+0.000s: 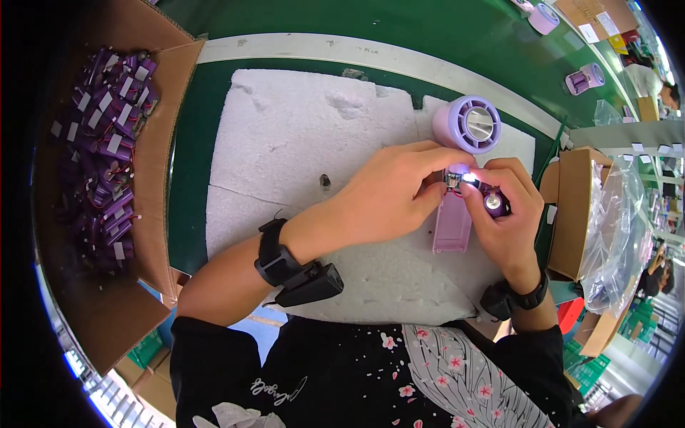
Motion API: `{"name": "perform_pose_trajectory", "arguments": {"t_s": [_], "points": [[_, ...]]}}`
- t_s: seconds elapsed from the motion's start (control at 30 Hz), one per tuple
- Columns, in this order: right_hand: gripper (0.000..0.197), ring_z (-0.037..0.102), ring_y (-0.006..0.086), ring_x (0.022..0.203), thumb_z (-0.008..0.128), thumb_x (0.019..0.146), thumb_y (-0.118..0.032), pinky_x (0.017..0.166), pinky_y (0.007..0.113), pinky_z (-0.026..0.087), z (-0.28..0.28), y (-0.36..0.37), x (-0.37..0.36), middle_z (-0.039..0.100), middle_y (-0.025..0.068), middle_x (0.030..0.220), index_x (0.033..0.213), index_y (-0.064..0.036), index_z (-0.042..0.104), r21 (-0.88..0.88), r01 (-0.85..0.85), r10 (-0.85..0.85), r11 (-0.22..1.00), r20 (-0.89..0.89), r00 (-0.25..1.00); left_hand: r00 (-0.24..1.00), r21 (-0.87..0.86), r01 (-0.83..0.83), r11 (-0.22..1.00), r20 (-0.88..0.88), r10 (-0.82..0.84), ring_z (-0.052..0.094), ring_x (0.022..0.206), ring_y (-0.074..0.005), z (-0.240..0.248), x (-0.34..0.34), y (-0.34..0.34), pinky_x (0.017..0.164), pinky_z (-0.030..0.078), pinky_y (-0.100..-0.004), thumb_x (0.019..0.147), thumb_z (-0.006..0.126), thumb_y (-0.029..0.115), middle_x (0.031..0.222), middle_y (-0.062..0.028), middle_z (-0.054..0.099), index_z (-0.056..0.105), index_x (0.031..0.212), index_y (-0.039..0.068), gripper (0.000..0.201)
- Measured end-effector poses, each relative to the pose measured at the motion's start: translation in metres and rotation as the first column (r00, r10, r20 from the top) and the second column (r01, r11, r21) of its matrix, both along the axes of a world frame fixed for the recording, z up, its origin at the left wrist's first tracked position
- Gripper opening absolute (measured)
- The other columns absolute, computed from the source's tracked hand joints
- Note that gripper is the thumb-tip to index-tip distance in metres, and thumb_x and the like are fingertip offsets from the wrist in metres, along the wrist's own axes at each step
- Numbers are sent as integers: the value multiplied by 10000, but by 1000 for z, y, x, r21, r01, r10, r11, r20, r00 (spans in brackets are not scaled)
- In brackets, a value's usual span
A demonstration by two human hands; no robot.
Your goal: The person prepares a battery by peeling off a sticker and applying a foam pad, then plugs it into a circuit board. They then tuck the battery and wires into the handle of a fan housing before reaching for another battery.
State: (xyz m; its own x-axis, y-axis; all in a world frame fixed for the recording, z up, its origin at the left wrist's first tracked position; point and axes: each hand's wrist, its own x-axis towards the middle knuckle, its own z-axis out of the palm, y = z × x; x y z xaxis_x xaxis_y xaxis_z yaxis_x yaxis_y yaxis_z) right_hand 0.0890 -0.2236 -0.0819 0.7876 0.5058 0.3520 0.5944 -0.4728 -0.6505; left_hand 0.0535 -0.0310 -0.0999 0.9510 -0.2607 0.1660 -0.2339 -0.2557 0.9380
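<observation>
My left hand [389, 189] pinches a small circuit board [453, 180] between thumb and fingertips, and a bright white light shines at the board's right side. My right hand [515, 214] is closed on a purple cylindrical battery [493, 205], its round metal end showing. The right fingertips meet the lit edge of the board. Just beyond the hands sits a lavender round fan head [467, 125] with a spoked ring and shiny centre. Beneath the fingers lies a pinkish-lilac handle shell [451, 227]; whether it joins the fan head is hidden.
White foam sheets [278, 143] cover the green bench [300, 18]. At left stands a cardboard box [160, 114] of purple battery packs [107, 143] with wires. Another carton [571, 214] with clear plastic bags [614, 235] is at right. More lavender fan bodies [585, 78] lie far right.
</observation>
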Motion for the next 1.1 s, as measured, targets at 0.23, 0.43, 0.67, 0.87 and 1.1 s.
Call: {"name": "perform_pose_trajectory", "arguments": {"t_s": [0.23,0.43,0.67,0.87,1.1], "points": [[189,594,199,711,733,738,8,622,268,464,7,-2,-6,608,117,877,912,-6,660,-61,2,-2,998,-9,1000,999,-17,12,1000,-44,-13,618,763,-180,1,-1,3,670,498,-298,806,559,-107,1018,-107,632,593,1215,64,445],[194,596,206,697,737,743,2,609,279,470,7,-1,-7,610,111,865,923,-8,667,-77,1,0,997,13,1000,999,-16,12,1000,-46,-13,620,771,-163,0,-1,3,674,498,-285,818,549,-102,1030,-101,639,592,1217,64,434],[211,601,214,686,744,743,-2,602,279,475,6,1,-9,612,115,856,941,-9,672,-97,-7,10,995,30,1000,992,-146,-89,985,-103,74,628,703,-278,0,-2,-2,638,498,-348,798,558,-50,872,-146,657,642,1070,47,301],[214,613,220,625,759,727,-18,543,287,495,-1,5,-7,611,95,837,921,-36,671,-49,-6,13,999,150,989,993,-31,-35,999,-112,31,631,723,-140,5,0,6,651,505,-270,823,562,-62,910,-85,692,666,1120,49,333],[182,610,240,617,766,721,-35,558,296,495,-1,5,-5,620,92,814,835,-47,625,-22,43,-41,999,84,996,999,12,4,1000,36,-4,645,723,-179,2,2,8,618,495,-271,785,571,-61,890,-104,687,701,1101,86,372]]}}
